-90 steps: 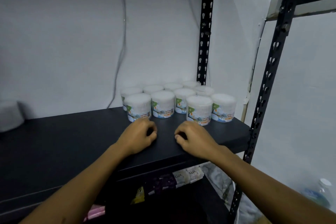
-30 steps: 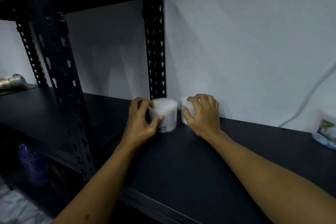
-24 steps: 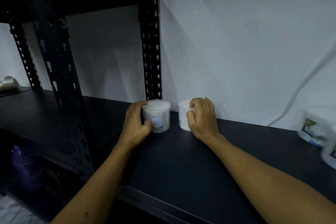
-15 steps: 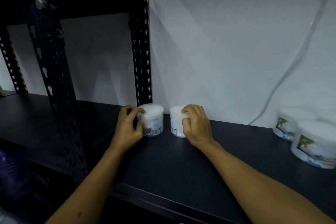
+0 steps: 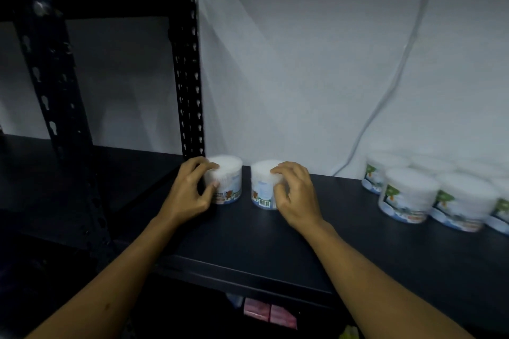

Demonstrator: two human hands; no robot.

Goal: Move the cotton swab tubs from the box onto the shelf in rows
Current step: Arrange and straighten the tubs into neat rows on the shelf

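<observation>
Two white cotton swab tubs stand side by side at the back left of the black shelf [image 5: 248, 250], against the wall. My left hand [image 5: 190, 190] wraps the left tub [image 5: 230, 181], fingers on its lid and thumb on its side. My right hand [image 5: 294, 192] grips the right tub [image 5: 261, 184] the same way. A small gap separates the two tubs. At the right end of the shelf stands a group of several larger tubs [image 5: 410, 192] with green and blue labels. No box is in view.
A black perforated upright [image 5: 188, 63] rises just behind the left tub; another upright [image 5: 55, 91] stands nearer at the left. A white cable [image 5: 385, 96] hangs down the wall. Pink packets [image 5: 270, 314] lie on the shelf below.
Both hands were empty by the right-hand group, then held two tubs at the left upright. Over the last second they turned the tubs in place; the view shifted right.
</observation>
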